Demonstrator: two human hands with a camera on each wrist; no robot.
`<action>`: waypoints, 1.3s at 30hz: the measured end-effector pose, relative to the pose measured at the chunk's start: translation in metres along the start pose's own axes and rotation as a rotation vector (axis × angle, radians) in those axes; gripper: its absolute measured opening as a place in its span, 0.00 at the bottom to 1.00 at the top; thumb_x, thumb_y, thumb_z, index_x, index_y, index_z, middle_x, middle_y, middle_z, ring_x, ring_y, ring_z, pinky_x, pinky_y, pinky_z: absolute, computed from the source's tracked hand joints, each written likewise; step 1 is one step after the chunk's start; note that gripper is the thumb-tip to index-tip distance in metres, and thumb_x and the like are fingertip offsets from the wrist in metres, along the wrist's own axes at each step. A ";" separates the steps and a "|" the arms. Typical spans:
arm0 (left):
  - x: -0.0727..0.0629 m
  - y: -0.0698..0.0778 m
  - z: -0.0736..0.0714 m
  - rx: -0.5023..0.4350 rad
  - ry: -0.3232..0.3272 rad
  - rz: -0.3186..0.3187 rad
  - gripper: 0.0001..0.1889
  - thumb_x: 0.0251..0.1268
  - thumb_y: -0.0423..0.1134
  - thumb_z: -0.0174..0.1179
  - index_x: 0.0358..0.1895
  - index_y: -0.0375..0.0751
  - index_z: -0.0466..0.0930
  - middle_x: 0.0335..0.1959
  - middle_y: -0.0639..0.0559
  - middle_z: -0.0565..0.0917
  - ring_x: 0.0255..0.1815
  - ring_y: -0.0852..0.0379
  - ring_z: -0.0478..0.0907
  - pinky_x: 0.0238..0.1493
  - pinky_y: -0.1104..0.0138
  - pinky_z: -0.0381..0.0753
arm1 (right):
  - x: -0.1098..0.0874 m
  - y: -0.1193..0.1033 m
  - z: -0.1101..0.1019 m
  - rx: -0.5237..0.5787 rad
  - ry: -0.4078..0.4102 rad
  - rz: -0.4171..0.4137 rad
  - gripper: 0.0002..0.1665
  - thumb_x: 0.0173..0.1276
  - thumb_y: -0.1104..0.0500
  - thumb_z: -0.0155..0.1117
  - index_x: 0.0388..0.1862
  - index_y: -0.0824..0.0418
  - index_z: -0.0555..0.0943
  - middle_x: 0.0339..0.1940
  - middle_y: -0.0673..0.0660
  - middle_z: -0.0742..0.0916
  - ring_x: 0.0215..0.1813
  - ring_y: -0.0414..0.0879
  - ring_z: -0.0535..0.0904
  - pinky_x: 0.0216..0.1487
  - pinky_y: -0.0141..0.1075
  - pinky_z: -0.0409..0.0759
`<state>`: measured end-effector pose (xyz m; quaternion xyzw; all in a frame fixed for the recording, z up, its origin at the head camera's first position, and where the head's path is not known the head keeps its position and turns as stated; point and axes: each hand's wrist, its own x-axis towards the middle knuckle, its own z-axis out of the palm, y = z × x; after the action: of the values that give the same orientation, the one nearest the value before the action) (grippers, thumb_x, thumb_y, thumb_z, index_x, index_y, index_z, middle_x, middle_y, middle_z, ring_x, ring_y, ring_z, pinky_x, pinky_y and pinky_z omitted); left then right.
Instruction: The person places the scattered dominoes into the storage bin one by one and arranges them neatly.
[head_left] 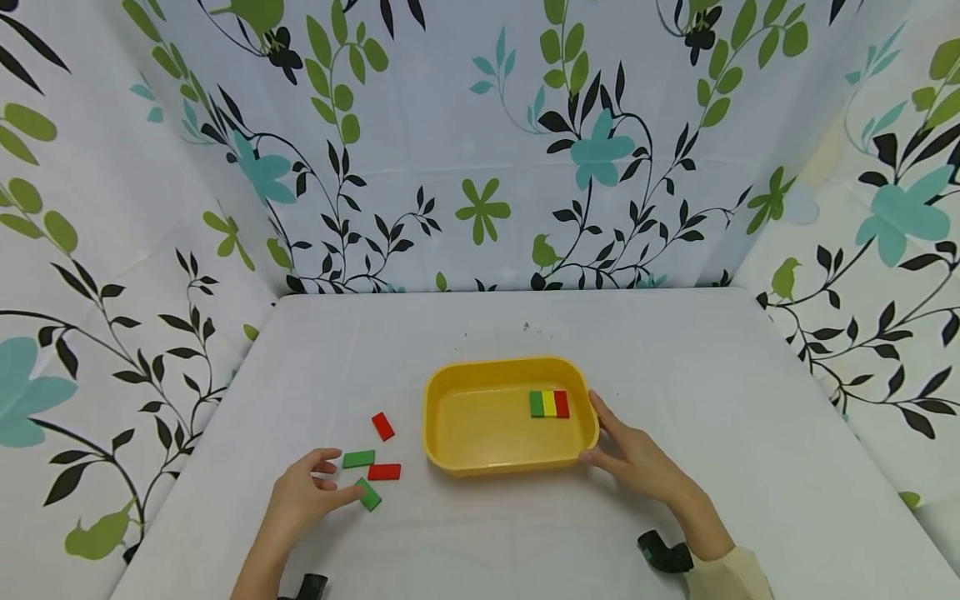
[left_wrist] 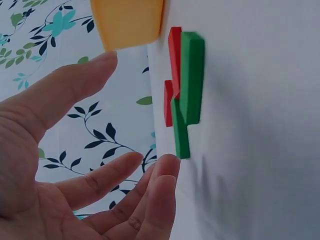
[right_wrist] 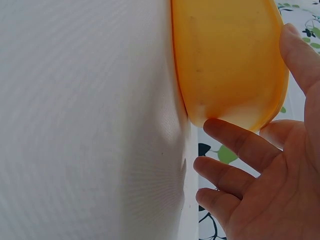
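A yellow tray (head_left: 476, 425) sits mid-table. Inside it, near its right end, a green block (head_left: 537, 405), a yellow block (head_left: 550, 405) and a red block (head_left: 562, 405) lie side by side. My right hand (head_left: 637, 462) touches the tray's right end, its fingers mostly straight in the right wrist view. Left of the tray lie an upper red block (head_left: 383, 426), a lower red block (head_left: 385, 472), an upper green block (head_left: 358, 459) and a lower green block (head_left: 369, 495). My left hand (head_left: 303, 492) hovers beside these, thumb and fingers spread apart, holding nothing in the left wrist view.
A white cloth covers the table (head_left: 660, 350). Leaf-patterned curtains (head_left: 405, 150) hang behind it and along both sides. Black bands (head_left: 664, 553) are on both wrists, and a pale sleeve (head_left: 731, 575) covers the right forearm.
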<state>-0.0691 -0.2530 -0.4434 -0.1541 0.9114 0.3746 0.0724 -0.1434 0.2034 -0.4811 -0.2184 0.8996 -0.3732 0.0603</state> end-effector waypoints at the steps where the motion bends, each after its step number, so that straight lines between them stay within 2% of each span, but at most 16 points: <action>1: -0.002 -0.001 0.004 -0.010 0.003 -0.010 0.40 0.43 0.47 0.78 0.61 0.34 0.74 0.50 0.39 0.80 0.40 0.53 0.78 0.33 0.66 0.76 | 0.000 0.000 0.000 -0.002 0.001 -0.003 0.54 0.66 0.42 0.64 0.81 0.53 0.46 0.76 0.65 0.65 0.72 0.65 0.67 0.65 0.61 0.67; 6: -0.009 -0.007 0.019 -0.028 0.017 -0.048 0.40 0.39 0.44 0.80 0.60 0.32 0.74 0.48 0.39 0.79 0.37 0.55 0.76 0.33 0.67 0.74 | 0.001 -0.002 0.000 -0.013 0.004 0.002 0.54 0.66 0.42 0.64 0.81 0.52 0.45 0.76 0.64 0.65 0.72 0.65 0.67 0.65 0.61 0.67; 12: -0.012 -0.011 0.030 -0.012 0.016 -0.072 0.44 0.36 0.42 0.82 0.61 0.31 0.73 0.48 0.38 0.75 0.37 0.53 0.73 0.34 0.68 0.73 | 0.000 0.000 0.002 -0.002 -0.004 0.019 0.54 0.66 0.42 0.64 0.81 0.50 0.45 0.76 0.64 0.66 0.72 0.66 0.66 0.64 0.62 0.67; 29: -0.005 -0.007 0.041 0.029 0.094 -0.034 0.36 0.36 0.37 0.81 0.53 0.27 0.78 0.42 0.39 0.74 0.33 0.55 0.74 0.30 0.70 0.73 | 0.001 0.001 0.002 -0.012 -0.001 0.013 0.54 0.66 0.41 0.64 0.81 0.52 0.46 0.75 0.65 0.66 0.72 0.65 0.66 0.65 0.61 0.67; 34: -0.004 -0.004 0.041 0.047 0.103 -0.031 0.35 0.36 0.37 0.81 0.52 0.26 0.78 0.41 0.39 0.74 0.33 0.54 0.73 0.32 0.69 0.72 | 0.001 0.001 0.002 -0.012 -0.002 0.019 0.54 0.66 0.41 0.64 0.81 0.51 0.46 0.75 0.65 0.67 0.72 0.65 0.67 0.65 0.61 0.67; 39: -0.002 -0.004 0.042 0.031 0.093 -0.049 0.34 0.36 0.35 0.81 0.51 0.25 0.78 0.40 0.40 0.74 0.33 0.54 0.73 0.30 0.70 0.72 | 0.000 0.000 0.001 -0.003 0.001 0.017 0.54 0.66 0.41 0.64 0.81 0.51 0.46 0.75 0.65 0.67 0.71 0.66 0.67 0.65 0.62 0.67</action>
<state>-0.0653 -0.2259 -0.4752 -0.1923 0.9154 0.3511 0.0414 -0.1436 0.2029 -0.4820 -0.2106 0.9021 -0.3713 0.0630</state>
